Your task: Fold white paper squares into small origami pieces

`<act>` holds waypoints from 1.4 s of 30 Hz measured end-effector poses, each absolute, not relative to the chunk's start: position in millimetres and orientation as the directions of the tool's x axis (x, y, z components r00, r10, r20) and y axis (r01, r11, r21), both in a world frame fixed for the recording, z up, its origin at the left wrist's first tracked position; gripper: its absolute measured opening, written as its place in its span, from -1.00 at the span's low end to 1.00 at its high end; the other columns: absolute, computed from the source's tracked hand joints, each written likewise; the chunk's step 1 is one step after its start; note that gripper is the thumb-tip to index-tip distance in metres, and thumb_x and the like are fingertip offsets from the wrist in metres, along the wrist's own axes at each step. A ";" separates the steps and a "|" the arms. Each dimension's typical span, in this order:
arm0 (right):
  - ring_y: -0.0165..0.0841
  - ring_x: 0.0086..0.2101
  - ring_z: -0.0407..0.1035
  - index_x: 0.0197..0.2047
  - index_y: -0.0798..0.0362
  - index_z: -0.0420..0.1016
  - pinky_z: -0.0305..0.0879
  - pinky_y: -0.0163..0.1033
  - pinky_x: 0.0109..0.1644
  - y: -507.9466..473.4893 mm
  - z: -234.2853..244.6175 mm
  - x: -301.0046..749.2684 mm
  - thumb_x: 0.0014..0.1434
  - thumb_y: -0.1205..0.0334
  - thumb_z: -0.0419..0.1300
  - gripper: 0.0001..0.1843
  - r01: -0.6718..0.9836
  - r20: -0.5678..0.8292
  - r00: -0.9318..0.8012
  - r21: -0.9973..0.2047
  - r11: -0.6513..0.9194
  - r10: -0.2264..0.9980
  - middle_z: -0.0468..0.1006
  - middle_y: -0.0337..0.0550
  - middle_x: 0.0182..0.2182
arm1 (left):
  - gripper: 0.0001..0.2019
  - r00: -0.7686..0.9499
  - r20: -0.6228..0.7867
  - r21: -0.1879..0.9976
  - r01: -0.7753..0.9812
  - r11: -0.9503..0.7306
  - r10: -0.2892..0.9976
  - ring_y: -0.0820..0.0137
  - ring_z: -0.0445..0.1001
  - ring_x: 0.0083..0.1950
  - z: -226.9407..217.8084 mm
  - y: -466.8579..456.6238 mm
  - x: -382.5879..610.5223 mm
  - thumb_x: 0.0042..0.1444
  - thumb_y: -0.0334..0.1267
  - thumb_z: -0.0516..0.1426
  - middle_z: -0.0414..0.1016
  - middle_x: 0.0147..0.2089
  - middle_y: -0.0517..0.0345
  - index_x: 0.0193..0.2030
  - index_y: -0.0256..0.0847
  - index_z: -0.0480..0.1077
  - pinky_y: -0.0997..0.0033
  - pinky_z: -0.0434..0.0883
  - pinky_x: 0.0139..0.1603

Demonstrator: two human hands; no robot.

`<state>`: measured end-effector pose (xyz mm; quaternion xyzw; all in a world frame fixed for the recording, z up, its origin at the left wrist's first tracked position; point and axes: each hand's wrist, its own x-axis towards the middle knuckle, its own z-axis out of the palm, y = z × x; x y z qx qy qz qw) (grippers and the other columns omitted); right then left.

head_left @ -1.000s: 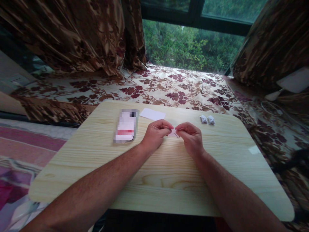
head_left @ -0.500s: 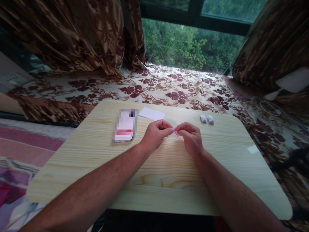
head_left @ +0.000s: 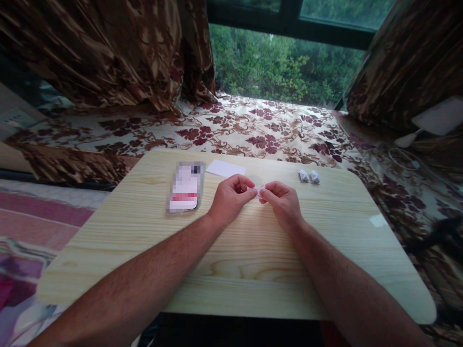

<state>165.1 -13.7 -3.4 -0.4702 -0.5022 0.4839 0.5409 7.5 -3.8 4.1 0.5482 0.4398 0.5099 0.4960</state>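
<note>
My left hand [head_left: 231, 198] and my right hand [head_left: 282, 201] meet over the middle of a pale wooden table [head_left: 249, 260]. Both pinch a small folded piece of white paper [head_left: 260, 191] between fingertips and thumbs; most of it is hidden by the fingers. A flat white paper slip [head_left: 225, 168] lies just beyond my left hand. Two small folded white paper shapes [head_left: 308, 176] sit side by side at the far right of the table.
A phone [head_left: 185, 187] lies flat at the table's far left. Behind the table spreads a floral cloth [head_left: 231, 130], with brown curtains [head_left: 119, 53] on both sides of a window. A striped pink fabric [head_left: 32, 226] lies left of the table.
My hands have drawn closer together around the small paper, fingertips now touching. The camera has shifted slightly; nothing else on the table moved.
</note>
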 end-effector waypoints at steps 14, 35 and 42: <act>-0.46 -0.54 0.31 -0.52 0.05 0.48 0.35 -0.32 -0.42 -15.0 0.5 163.6 -0.02 0.22 0.33 -0.86 -0.082 0.091 0.050 -0.992 0.095 0.995 0.45 -0.31 -0.59 | -0.82 0.111 0.122 0.992 -0.029 -0.120 0.986 0.54 0.25 -0.50 2.7 -4.8 9.6 -0.06 -0.23 0.32 0.34 -0.51 0.28 -0.35 -0.22 0.46 0.49 0.15 -0.47; -0.46 -0.55 0.31 -0.51 0.06 0.53 0.23 -0.33 -0.45 -16.4 2.0 163.0 -0.02 0.30 0.27 -0.93 -0.031 0.111 0.069 -0.993 0.113 0.991 0.49 -0.29 -0.60 | -0.82 0.115 0.104 0.994 0.002 -0.105 0.988 0.54 0.25 -0.52 4.6 -6.1 10.4 -0.07 -0.23 0.33 0.37 -0.52 0.27 -0.37 -0.23 0.47 0.50 0.13 -0.49; -0.44 -0.53 0.33 -0.47 0.07 0.54 0.26 -0.31 -0.43 -16.5 -0.5 164.2 0.01 0.26 0.29 -0.92 -0.044 0.120 0.042 -0.992 0.121 0.992 0.51 -0.27 -0.57 | -0.83 0.113 0.103 0.995 -0.022 -0.102 0.988 0.53 0.27 -0.50 4.1 -5.6 9.9 -0.05 -0.23 0.32 0.38 -0.51 0.26 -0.36 -0.22 0.46 0.49 0.15 -0.48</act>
